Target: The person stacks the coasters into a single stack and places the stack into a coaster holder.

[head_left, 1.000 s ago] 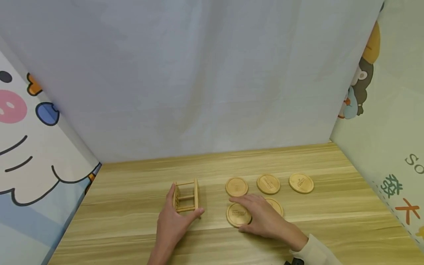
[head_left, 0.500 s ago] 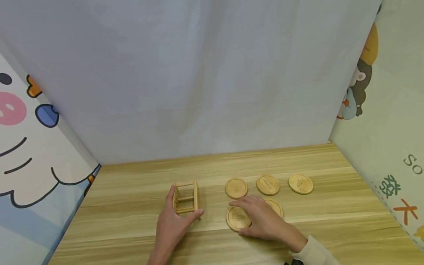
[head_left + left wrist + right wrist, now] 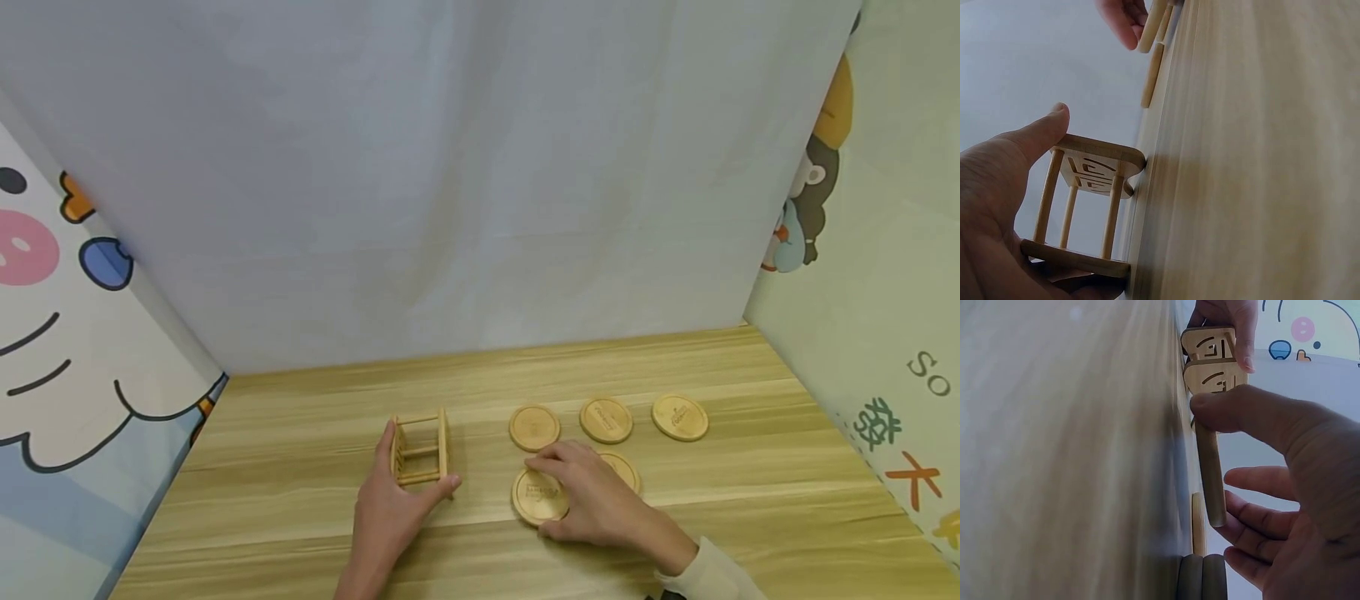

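Note:
My left hand (image 3: 393, 508) grips a small wooden coaster holder (image 3: 443, 442) on the table, thumb on one side panel and fingers on the other. In the left wrist view, the coaster holder (image 3: 1094, 153) shows slotted end panels joined by thin rods. To its right, my right hand (image 3: 592, 500) pinches a round wooden coaster (image 3: 536, 497) by its edge, thumb near and fingers far. Edge-on in the right wrist view, that coaster (image 3: 1211, 469) is close over the table. Part of another coaster (image 3: 621, 472) shows behind the right hand.
Three more round coasters lie in a back row: a left one (image 3: 535, 427), a middle one (image 3: 606, 420) and a right one (image 3: 680, 417). A pale cloth (image 3: 480, 208) stands behind the wood-grain table (image 3: 300, 433), with cartoon-printed panels at left and right.
The coaster in my right hand sits slightly nearer me, and its printed face looks different. My right fingers have shifted a little; the left hand and coaster holder stay put.

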A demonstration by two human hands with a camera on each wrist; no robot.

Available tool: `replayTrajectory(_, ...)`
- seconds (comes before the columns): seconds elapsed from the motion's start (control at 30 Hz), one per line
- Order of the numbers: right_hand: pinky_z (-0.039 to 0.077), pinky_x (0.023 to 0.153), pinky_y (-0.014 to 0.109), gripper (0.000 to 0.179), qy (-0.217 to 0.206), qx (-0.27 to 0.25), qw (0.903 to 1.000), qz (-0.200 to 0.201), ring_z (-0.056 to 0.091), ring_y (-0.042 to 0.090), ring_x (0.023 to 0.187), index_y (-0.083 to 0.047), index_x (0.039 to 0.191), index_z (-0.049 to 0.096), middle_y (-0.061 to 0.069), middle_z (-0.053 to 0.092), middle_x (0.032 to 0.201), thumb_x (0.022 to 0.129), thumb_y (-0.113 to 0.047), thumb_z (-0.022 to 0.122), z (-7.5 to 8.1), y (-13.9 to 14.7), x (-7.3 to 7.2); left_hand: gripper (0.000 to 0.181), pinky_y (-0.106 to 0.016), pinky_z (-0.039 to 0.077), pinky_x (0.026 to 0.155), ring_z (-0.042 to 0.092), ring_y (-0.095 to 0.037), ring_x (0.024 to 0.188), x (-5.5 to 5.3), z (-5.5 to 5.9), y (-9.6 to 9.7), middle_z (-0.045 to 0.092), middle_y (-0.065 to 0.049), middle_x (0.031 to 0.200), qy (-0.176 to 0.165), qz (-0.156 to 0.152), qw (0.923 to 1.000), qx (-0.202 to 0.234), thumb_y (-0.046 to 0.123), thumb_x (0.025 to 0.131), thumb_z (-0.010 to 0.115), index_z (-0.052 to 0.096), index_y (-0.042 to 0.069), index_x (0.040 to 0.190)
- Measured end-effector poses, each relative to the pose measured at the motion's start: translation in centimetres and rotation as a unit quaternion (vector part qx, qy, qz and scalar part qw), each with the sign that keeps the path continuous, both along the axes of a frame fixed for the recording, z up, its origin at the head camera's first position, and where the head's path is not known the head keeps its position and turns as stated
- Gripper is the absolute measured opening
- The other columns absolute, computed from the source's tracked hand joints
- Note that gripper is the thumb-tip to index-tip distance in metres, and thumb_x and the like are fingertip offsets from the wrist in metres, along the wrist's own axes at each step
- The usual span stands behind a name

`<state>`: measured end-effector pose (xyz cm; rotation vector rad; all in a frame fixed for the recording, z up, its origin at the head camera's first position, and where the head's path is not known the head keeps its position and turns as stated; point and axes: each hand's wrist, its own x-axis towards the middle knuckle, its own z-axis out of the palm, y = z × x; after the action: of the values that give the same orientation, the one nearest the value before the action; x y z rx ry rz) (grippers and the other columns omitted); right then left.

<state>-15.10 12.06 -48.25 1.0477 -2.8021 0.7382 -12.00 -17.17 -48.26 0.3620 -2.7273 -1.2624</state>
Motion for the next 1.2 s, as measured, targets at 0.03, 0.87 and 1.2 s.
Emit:
replayTrajectory(0.03,0.048,0.103,0.044,0.076,-0.001,-0.002,1.0000,-0.002,0.055,0.019,0.120,-0.011,0.135,0.067,-0.002,0.063,0.127,0.067,-0.035,0.091,0.1,0.0,0.0,0.126,-0.067,0.045,0.102,0.050,-0.052,0.132,0.0,0.0,0.0,0.046,-0.028,0.152,0.000,0.000,1.0000,0.000,0.065,0.069,0.086,0.013,0.027,0.165)
replayTrajectory(0.87,0.053,0.095,0.036,0.081,-0.003,-0.071,0.9975,0.008,0.049,0.009,0.119,-0.014,0.137,0.063,-0.009,0.050,0.129,0.064,-0.032,0.092,1.5,0.5,1.0,0.126,-0.065,0.047,0.101,0.053,-0.050,0.130,0.0,0.0,-0.3,0.048,-0.027,0.151,0.005,0.000,1.0000,0.005,0.065,0.069,0.086,0.016,0.025,0.165)
replayTrajectory(1.2,0.056,0.088,0.032,0.081,0.013,-0.103,0.9946,0.008,0.052,0.009,0.115,-0.017,0.135,0.062,-0.007,0.049,0.131,0.061,-0.030,0.092,1.6,1.2,1.0,0.126,-0.064,0.047,0.101,0.053,-0.049,0.130,-0.1,0.0,-0.2,0.049,-0.026,0.150,0.006,0.000,0.9999,0.010,0.067,0.067,0.087,0.018,0.026,0.165)
